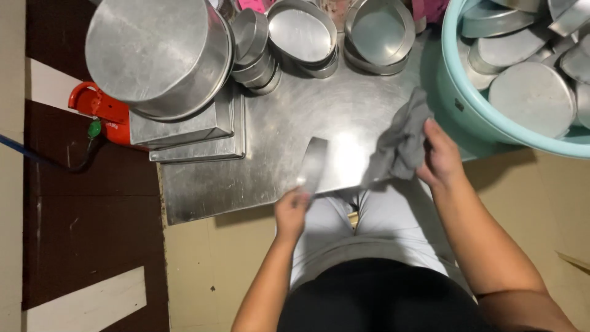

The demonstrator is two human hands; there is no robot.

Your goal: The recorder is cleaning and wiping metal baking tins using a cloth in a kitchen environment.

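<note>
My left hand (291, 211) grips the near edge of a shiny flat metal pan (335, 165) held over the front edge of the steel table (283, 123). My right hand (440, 155) clutches a crumpled grey cloth (399, 144) pressed against the right side of that pan. My lap in pale trousers shows below both hands.
A big upturned metal pot (157, 52) rests on stacked square trays (190, 132) at the left. Round and oval tins (302, 34) crowd the table's far side. A pale green basin (467, 104) full of round tins stands at the right. A red extinguisher (104, 110) lies on the floor.
</note>
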